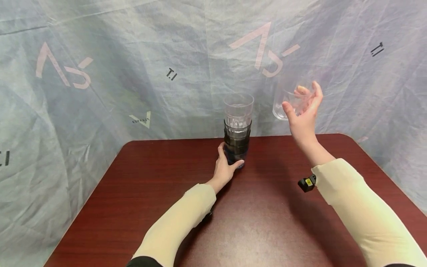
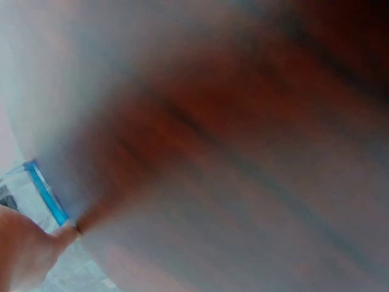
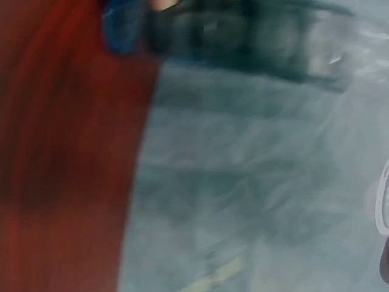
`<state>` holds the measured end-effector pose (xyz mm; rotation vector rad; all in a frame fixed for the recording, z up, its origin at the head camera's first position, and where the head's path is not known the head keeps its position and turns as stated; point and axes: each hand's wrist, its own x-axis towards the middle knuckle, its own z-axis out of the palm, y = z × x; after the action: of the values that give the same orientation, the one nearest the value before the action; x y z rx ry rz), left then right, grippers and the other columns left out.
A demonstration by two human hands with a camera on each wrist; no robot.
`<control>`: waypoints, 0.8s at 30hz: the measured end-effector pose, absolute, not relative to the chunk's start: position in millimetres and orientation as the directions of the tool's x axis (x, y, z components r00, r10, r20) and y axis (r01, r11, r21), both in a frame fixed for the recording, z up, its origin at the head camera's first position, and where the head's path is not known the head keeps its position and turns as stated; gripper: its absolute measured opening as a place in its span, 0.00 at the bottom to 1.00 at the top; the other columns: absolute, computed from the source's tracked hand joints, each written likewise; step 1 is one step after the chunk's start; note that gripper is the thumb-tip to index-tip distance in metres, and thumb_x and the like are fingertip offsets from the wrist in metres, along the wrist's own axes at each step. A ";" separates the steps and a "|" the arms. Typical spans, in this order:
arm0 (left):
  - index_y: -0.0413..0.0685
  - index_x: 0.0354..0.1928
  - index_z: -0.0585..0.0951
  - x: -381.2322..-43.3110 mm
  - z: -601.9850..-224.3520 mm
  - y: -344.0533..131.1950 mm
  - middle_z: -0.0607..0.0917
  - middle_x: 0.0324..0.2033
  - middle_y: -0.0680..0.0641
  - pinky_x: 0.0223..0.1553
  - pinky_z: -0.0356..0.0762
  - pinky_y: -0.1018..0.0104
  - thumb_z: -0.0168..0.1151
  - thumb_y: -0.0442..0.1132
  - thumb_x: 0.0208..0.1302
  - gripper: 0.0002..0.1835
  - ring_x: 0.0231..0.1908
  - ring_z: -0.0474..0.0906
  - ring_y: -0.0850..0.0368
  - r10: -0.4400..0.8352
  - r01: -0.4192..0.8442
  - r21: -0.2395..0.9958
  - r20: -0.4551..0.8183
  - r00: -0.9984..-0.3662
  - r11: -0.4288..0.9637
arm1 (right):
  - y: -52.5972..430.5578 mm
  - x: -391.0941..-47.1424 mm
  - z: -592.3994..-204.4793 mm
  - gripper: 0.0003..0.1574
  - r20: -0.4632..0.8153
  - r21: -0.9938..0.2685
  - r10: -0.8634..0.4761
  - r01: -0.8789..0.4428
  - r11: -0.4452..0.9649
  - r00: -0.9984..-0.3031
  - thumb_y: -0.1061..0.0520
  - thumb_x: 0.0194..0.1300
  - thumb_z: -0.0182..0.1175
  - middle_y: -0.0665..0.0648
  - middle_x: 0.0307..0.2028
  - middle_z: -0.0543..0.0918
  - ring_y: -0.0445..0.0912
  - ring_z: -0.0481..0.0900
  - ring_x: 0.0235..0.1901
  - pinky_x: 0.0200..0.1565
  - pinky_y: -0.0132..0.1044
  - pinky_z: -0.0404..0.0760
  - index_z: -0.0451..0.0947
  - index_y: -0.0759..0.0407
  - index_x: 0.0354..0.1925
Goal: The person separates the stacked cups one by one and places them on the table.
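Observation:
A tall stack of nested tumblers (image 1: 237, 135) stands on the table, blue at the bottom, smoky dark in the middle and clear at the top. My left hand (image 1: 225, 167) grips the stack low down, thumb on the near side and fingers on the left. In the left wrist view the blue base (image 2: 45, 193) shows beside that hand's thumb. Up in the air to the right of the stack, my right hand (image 1: 305, 115) holds a clear glass (image 1: 280, 107) tilted slightly. The right wrist view catches the blurred stack (image 3: 243, 36) and the edge of the clear glass (image 3: 383, 207).
The dark red table (image 1: 150, 200) has its far edge just behind the stack. A grey printed cloth (image 1: 116, 74) hangs behind the table and along its sides. A small black camera (image 1: 307, 183) sits at my right cuff.

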<state>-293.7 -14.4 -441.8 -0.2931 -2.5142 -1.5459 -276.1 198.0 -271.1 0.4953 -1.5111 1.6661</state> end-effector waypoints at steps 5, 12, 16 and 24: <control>0.59 0.73 0.47 -292.8 -441.7 -15.1 0.69 0.65 0.42 0.61 0.66 0.52 0.72 0.46 0.59 0.50 0.64 0.66 0.50 0.075 0.250 0.863 0.242 -0.967 0.438 | 215.2 -279.3 -300.2 0.51 0.709 -0.702 0.275 -0.687 0.188 -0.649 0.58 0.59 0.67 0.50 0.55 0.69 0.51 0.64 0.60 0.55 0.35 0.66 0.46 0.60 0.70; 0.58 0.73 0.48 -292.8 -442.2 -14.9 0.69 0.65 0.41 0.60 0.66 0.51 0.72 0.45 0.59 0.49 0.64 0.67 0.49 0.072 0.256 0.864 0.250 -0.966 0.434 | 237.0 -303.8 -351.4 0.54 0.691 -0.715 0.255 -0.592 0.372 -0.676 0.63 0.58 0.68 0.60 0.56 0.71 0.52 0.65 0.58 0.57 0.33 0.61 0.45 0.60 0.71; 0.58 0.73 0.48 -292.8 -441.7 -14.9 0.70 0.64 0.41 0.60 0.66 0.51 0.72 0.47 0.59 0.49 0.63 0.68 0.48 0.073 0.271 0.861 0.266 -0.961 0.431 | 244.7 -316.3 -377.2 0.58 0.648 -0.733 0.247 -0.503 0.458 -0.720 0.59 0.58 0.71 0.67 0.58 0.70 0.55 0.66 0.59 0.61 0.38 0.61 0.44 0.57 0.73; 0.56 0.72 0.48 -290.6 -442.4 -13.8 0.71 0.63 0.38 0.58 0.68 0.50 0.72 0.47 0.59 0.49 0.62 0.69 0.45 0.071 0.319 0.836 0.322 -0.944 0.446 | 240.2 -325.4 -407.8 0.60 0.536 -0.761 0.190 -0.374 0.530 -0.822 0.53 0.60 0.70 0.72 0.59 0.68 0.63 0.65 0.59 0.59 0.56 0.62 0.40 0.60 0.74</control>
<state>-290.6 -13.8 -442.4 -0.3386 -2.4586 -1.4989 -325.4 240.2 -407.8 0.1483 -2.1958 1.2829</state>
